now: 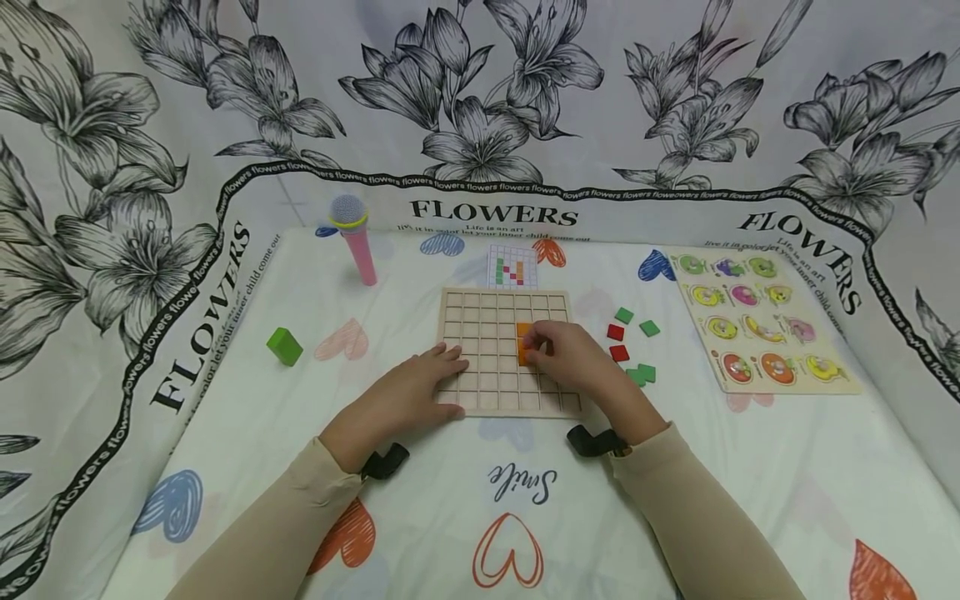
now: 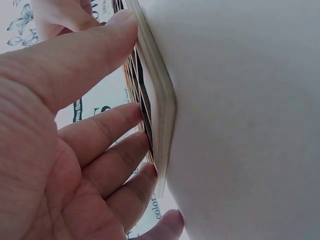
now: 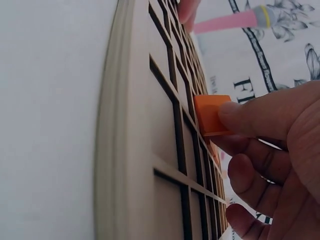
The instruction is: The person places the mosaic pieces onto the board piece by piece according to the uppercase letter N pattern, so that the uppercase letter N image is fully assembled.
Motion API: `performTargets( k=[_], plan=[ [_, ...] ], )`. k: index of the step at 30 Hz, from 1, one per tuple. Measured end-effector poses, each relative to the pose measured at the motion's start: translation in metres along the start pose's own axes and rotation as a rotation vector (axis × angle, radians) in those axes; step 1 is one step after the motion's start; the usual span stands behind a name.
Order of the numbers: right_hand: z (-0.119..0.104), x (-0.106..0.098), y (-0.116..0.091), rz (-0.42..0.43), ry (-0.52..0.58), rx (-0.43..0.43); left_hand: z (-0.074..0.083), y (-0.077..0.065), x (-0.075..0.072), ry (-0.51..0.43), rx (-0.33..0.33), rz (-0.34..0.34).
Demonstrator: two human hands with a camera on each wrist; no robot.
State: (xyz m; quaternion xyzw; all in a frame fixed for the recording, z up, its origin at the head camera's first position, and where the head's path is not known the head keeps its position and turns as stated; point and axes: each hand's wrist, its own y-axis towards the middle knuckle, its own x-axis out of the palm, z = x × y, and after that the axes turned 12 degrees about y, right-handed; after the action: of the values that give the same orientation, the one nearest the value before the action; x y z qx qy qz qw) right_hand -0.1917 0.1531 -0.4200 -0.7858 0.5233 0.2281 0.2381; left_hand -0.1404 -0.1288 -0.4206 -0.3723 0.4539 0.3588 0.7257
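A wooden grid board [image 1: 480, 318] lies in the middle of the table in the head view. My left hand [image 1: 401, 392] rests on its left edge, fingers extended over the board and thumb near the front left corner. With thumb and fingers, my right hand [image 1: 570, 358] pinches an orange square tile [image 3: 206, 115] at the grid, right of centre. More orange [image 1: 522, 330] shows on the grid just beyond those fingertips. Right of the board lie loose red tiles [image 1: 616, 332] and several green tiles [image 1: 649, 328]. A small pattern card [image 1: 512, 267] with coloured squares lies behind the board.
A pink toy microphone [image 1: 360, 250] stands at the back left. Nearer on the left is a green block [image 1: 284, 347]. At the right lies a fruit puzzle board [image 1: 765, 325]. A white flower-printed cloth [image 1: 435, 517] covers the table and rises behind it.
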Motion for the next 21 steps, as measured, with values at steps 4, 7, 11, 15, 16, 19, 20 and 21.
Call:
performTargets(
  k=[4,7,11,15,16,19,20,21],
  plan=[
    [-0.0005,0.0005,-0.0037,-0.02,-0.014,0.014,0.0004,0.0003,0.0004,0.001,0.001,-0.001],
    [-0.0003,0.0007,-0.0055,-0.028,-0.018,0.013,0.001,0.0004,-0.0001,0.0,-0.003,-0.001],
    [0.0002,0.0011,-0.0058,-0.027,-0.021,-0.009,0.0009,0.0009,0.0,0.0,-0.009,-0.003],
    [0.0017,0.0022,-0.0049,-0.027,-0.038,-0.027,0.0003,0.0016,0.0012,0.005,-0.008,-0.004],
    [0.0021,0.0025,-0.0048,-0.026,-0.045,-0.028,0.0003,0.0016,0.0013,0.004,-0.009,-0.005],
    [0.0035,0.0039,-0.0043,-0.018,-0.068,-0.034,0.0003,0.0014,0.002,0.005,-0.006,0.001],
    [0.0036,0.0043,-0.0042,-0.015,-0.074,-0.037,0.0003,0.0013,0.0019,0.003,-0.009,0.0],
    [0.0038,0.0046,-0.004,-0.013,-0.079,-0.041,0.0003,0.001,0.0019,0.004,-0.009,0.001]
  ],
)
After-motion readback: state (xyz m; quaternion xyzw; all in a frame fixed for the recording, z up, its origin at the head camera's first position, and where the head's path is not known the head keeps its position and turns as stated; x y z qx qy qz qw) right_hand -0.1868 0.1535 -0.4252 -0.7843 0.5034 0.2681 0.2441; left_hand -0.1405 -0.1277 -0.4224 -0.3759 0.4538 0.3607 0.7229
